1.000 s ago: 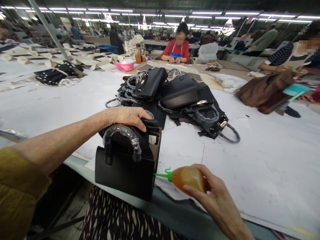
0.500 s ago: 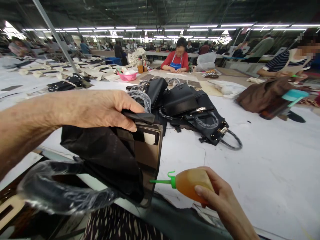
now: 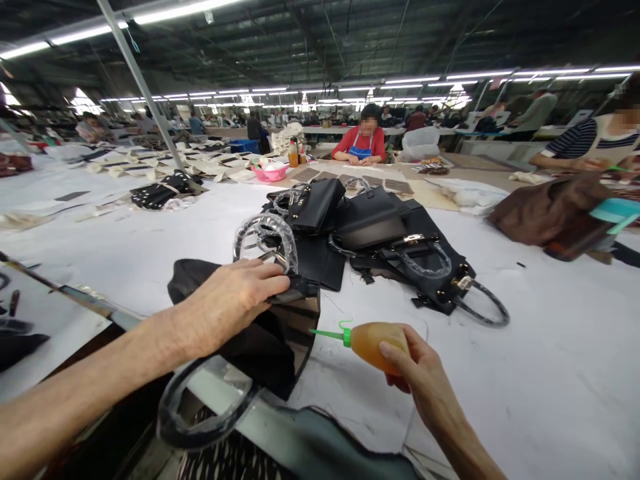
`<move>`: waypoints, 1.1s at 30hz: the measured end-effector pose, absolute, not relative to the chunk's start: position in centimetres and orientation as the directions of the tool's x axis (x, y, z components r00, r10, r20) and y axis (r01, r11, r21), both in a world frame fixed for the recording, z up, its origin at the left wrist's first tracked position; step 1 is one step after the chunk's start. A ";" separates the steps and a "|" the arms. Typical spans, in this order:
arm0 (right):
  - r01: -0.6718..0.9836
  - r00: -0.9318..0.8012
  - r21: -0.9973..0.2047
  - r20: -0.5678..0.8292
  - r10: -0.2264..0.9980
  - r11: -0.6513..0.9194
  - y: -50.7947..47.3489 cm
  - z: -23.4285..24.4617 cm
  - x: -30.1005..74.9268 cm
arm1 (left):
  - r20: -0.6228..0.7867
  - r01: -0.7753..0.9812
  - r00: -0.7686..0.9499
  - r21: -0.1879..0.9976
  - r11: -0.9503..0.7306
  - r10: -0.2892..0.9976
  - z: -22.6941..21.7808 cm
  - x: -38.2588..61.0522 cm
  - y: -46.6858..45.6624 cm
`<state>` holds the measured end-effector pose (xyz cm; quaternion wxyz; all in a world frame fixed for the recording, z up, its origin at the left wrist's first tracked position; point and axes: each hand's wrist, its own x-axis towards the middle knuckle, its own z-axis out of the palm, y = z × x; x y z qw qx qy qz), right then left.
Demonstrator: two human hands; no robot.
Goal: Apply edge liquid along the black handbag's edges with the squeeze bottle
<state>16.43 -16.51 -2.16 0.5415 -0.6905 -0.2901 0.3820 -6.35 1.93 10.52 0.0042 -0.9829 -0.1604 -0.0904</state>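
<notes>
My left hand (image 3: 250, 288) is closed on the upper edge of a black handbag (image 3: 260, 350), which lies tilted at the table's near edge with its brown inside facing right. One plastic-wrapped handle (image 3: 270, 230) stands up behind that hand. The other wrapped handle (image 3: 173, 427) hangs over the near edge. In my right hand (image 3: 407, 357) is a squeeze bottle (image 3: 375, 343) of amber liquid, held on its side. Its green nozzle (image 3: 327, 333) points left, with the tip close to the bag's open rim; I cannot tell whether they touch.
Several black handbags (image 3: 370, 220) are heaped on the white table (image 3: 525, 373) just beyond. A brown bag (image 3: 545, 210) lies at right, near a person in a striped shirt. Across the table sits a person in red (image 3: 360, 140), with a pink basin (image 3: 270, 173) to the left.
The handbag has moved away from me and lower, and my left hand has gone with it. The bottle stays beside the bag's opening. My view has tilted upward and turned left.
</notes>
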 end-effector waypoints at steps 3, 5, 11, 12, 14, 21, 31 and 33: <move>0.030 0.538 -0.973 -0.178 0.824 -0.230 -15.9 -3.0 16.3 | 0.173 0.332 0.929 0.002 -0.943 0.327 8.1 -7.2 1.5; 0.071 0.547 -0.975 -0.139 0.826 -0.211 -15.4 -3.5 16.3 | 0.173 0.337 0.927 -0.002 -0.941 0.332 7.3 -7.5 1.3; 0.183 0.569 -0.965 -0.052 0.820 -0.188 -14.7 -4.5 16.9 | 0.241 0.340 0.911 0.024 -0.940 0.336 6.2 -7.5 0.9; 0.197 0.577 -0.961 -0.046 0.816 -0.193 -14.7 -4.6 17.0 | 0.257 0.338 0.906 0.037 -0.940 0.336 6.0 -7.5 1.0; 0.220 0.590 -0.954 -0.038 0.806 -0.206 -14.7 -4.6 17.2 | 0.279 0.335 0.899 0.057 -0.941 0.337 5.7 -7.6 1.1; 0.282 0.581 -0.933 -0.020 0.814 -0.224 -13.9 -4.5 17.4 | 0.288 0.327 0.893 0.112 -0.938 0.346 5.5 -7.9 1.7; 0.378 0.520 -0.894 -0.012 0.854 -0.242 -14.3 -4.3 16.7 | 0.299 0.265 0.906 0.148 -0.953 0.299 5.4 -7.7 3.1; 0.388 0.510 -0.889 -0.014 0.860 -0.245 -14.5 -4.2 16.6 | 0.293 0.266 0.908 0.152 -0.952 0.300 5.4 -7.6 3.2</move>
